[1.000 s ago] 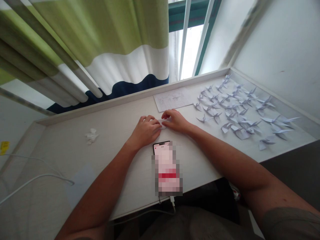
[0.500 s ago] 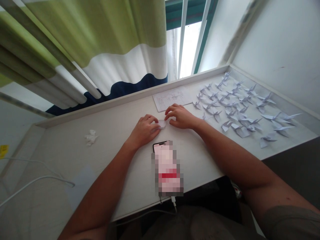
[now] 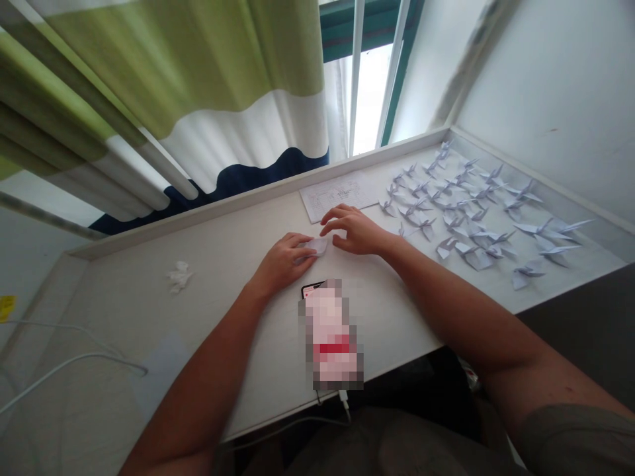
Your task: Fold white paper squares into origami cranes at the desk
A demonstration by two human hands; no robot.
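Note:
A small folded piece of white paper (image 3: 319,246) lies on the white desk (image 3: 238,383) between my hands. My left hand (image 3: 289,260) grips its left side, thumb on the near edge and fingers on top. Just right of the paper, my right hand (image 3: 353,229) hovers with its fingers curved and thumb apart from them, holding nothing. Several folded paper cranes (image 3: 466,201) stand spread over the right part of the desk, beyond my right forearm.
A phone (image 3: 331,337), its screen blurred out, lies in front of me with a white charging cable (image 3: 344,400). Behind my hands is a printed sheet (image 3: 340,194). Crumpled paper scraps (image 3: 179,276) and a flat white sheet (image 3: 161,370) are on the left. A raised rim (image 3: 258,190) edges the desk's back.
The view has shifted slightly. The folded paper now looks tilted and more angular between my hands. My right fingers have moved a little over its far corner.

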